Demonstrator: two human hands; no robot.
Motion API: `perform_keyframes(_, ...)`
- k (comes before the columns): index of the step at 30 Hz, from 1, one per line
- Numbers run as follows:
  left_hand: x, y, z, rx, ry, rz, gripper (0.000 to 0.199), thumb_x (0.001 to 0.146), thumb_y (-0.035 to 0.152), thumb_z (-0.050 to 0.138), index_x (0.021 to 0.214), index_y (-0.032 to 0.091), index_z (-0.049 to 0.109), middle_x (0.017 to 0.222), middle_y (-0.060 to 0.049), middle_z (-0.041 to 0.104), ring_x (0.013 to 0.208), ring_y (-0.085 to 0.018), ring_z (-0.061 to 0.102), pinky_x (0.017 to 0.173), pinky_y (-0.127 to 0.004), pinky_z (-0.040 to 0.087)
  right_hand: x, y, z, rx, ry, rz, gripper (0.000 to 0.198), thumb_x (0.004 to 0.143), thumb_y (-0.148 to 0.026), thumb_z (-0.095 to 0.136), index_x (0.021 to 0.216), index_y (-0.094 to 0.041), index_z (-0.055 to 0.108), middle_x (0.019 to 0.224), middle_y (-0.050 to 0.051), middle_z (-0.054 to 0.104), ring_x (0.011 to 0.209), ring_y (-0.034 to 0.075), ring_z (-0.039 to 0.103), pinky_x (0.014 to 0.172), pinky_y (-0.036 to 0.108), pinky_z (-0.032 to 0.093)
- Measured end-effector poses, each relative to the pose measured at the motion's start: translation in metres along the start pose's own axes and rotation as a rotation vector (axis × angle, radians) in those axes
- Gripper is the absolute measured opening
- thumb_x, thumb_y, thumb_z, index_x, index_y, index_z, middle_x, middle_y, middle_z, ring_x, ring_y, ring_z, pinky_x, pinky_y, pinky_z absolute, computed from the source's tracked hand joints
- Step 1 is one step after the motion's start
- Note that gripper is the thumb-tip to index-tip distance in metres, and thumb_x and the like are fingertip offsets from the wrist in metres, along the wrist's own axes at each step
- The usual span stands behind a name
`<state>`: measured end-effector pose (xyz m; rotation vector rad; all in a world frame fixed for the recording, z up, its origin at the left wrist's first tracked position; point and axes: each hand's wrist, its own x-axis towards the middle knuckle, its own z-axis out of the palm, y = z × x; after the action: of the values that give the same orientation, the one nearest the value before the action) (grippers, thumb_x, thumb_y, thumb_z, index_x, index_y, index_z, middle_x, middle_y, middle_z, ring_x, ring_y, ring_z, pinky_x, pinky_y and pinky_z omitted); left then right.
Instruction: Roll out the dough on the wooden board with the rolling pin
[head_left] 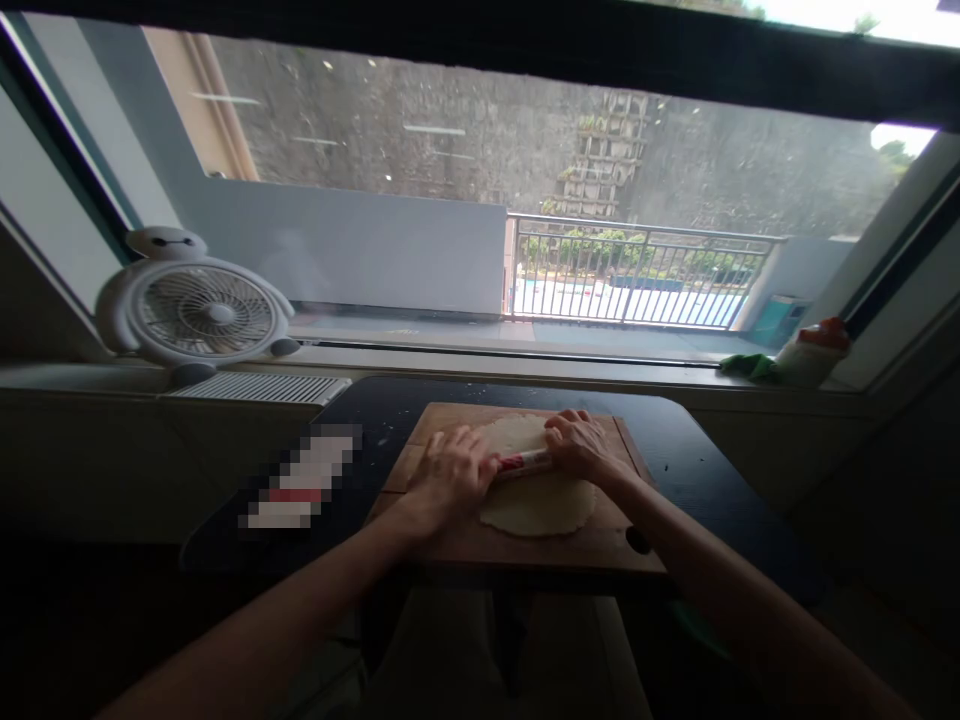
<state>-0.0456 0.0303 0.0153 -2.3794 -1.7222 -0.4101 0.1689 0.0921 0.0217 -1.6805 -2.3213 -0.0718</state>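
A pale sheet of rolled dough (pixel 536 508) lies on a wooden board (pixel 420 450), spread from its upper part nearly to the front edge. Across the middle of the dough rests a light rolling pin (pixel 525 462) with red marking on it. My left hand (pixel 455 468) is curled over the pin's left end. At the other end, my right hand (pixel 579 443) bends its fingers over the pin. Both ends of the pin are hidden under my hands.
The board sits on a dark table (pixel 697 480) in front of a window. A pixelated pale packet-like item (pixel 304 478) lies on the left. A white fan (pixel 217 312) stands on the ledge at left; a bottle (pixel 814 355) and green cloth (pixel 750 367) are at right.
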Motion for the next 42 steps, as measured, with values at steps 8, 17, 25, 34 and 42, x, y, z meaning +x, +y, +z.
perform_keyframes(8, -0.007, -0.001, 0.001, -0.003, -0.027, 0.025, 0.056, 0.085, 0.050, 0.038, 0.128, 0.017, 0.045, 0.135, -0.012, 0.045, 0.128, -0.028, 0.034, 0.104, -0.045, 0.026, 0.019, -0.001, 0.011, 0.037, 0.160, -0.124, 0.033, 0.090, -0.031, 0.033, 0.088, -0.023, 0.065, 0.094, 0.003, 0.062, 0.101, 0.017, 0.044, 0.088, 0.029, 0.028)
perform_keyframes(17, 0.032, -0.041, 0.012, -0.068, -0.130, -0.040, 0.046, 0.088, 0.050, 0.031, 0.118, 0.026, 0.056, 0.133, -0.004, 0.047, 0.129, -0.026, 0.032, 0.105, -0.047, 0.023, 0.106, -0.023, 0.027, 0.089, 0.017, -0.115, 0.029, 0.086, -0.032, 0.042, 0.105, -0.023, 0.061, 0.105, 0.004, 0.060, 0.109, 0.018, 0.040, 0.091, 0.029, 0.028)
perform_keyframes(25, 0.005, -0.024, 0.006, -0.037, -0.075, 0.087, 0.045, 0.088, 0.040, 0.033, 0.130, 0.026, 0.045, 0.137, -0.001, 0.043, 0.130, -0.025, 0.032, 0.105, -0.048, 0.029, 0.045, -0.002, 0.015, 0.104, -0.014, -0.265, 0.036, 0.089, -0.039, 0.035, 0.117, -0.027, 0.055, 0.131, 0.004, 0.043, 0.122, 0.020, 0.033, 0.099, 0.034, 0.027)
perform_keyframes(34, -0.027, -0.064, 0.017, 0.018, 0.062, 0.115, 0.057, 0.083, 0.045, 0.045, 0.138, 0.033, 0.030, 0.138, 0.002, 0.040, 0.127, -0.025, 0.038, 0.101, -0.044, 0.038, 0.076, -0.021, 0.028, 0.098, -0.006, -0.190, 0.035, 0.089, -0.038, 0.033, 0.112, -0.027, 0.058, 0.124, 0.003, 0.049, 0.116, 0.019, 0.039, 0.095, 0.033, 0.031)
perform_keyframes(42, -0.033, -0.062, 0.009, 0.011, 0.067, 0.135, 0.056, 0.085, 0.038, 0.047, 0.137, 0.025, 0.033, 0.136, -0.001, 0.045, 0.124, -0.023, 0.042, 0.100, -0.039, 0.040, 0.134, -0.050, 0.040, 0.169, -0.100, -0.244, 0.042, 0.084, -0.044, 0.042, 0.121, -0.026, 0.051, 0.126, 0.002, 0.048, 0.115, 0.019, 0.038, 0.094, 0.032, 0.032)
